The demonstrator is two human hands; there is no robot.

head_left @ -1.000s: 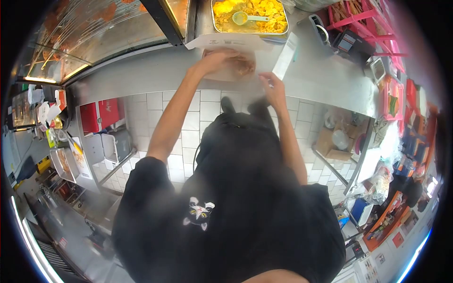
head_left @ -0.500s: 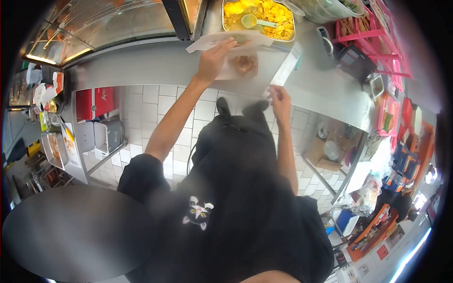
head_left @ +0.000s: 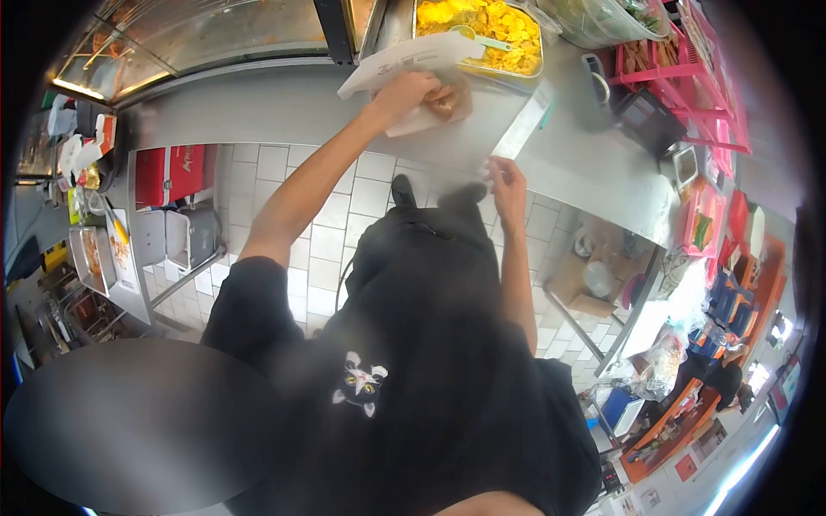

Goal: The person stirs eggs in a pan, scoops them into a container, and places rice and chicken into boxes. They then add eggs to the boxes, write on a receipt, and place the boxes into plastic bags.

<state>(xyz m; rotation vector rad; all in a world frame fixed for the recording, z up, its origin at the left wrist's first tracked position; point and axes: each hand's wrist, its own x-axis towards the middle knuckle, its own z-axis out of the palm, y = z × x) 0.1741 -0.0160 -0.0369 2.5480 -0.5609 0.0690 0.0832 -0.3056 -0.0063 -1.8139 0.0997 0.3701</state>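
My left hand [head_left: 406,96] reaches over a white paper takeaway box [head_left: 404,62] with its lid raised. Its fingers are closed at a brown piece of food [head_left: 445,104] lying on paper; the fingertips are partly hidden. To the right, my right hand [head_left: 508,182] is at the counter's front edge with its fingers bent together. They meet the near end of a long, flat, pale strip [head_left: 521,123] that looks like a broad knife blade. A handle cannot be made out. A small teal item [head_left: 545,119] shows beside the strip.
Behind the box, a metal tray [head_left: 539,67] holds yellow food and a pale green ladle [head_left: 486,40]. A glass display case [head_left: 206,39] stands at the back left. Pink baskets [head_left: 688,107], a black box [head_left: 647,116] and a clear tub [head_left: 602,21] crowd the right side of the counter [head_left: 249,112].
My left hand has moved from the box's lid down and right to the brown food. The lid stands higher and is tilted more. My right hand has barely moved.
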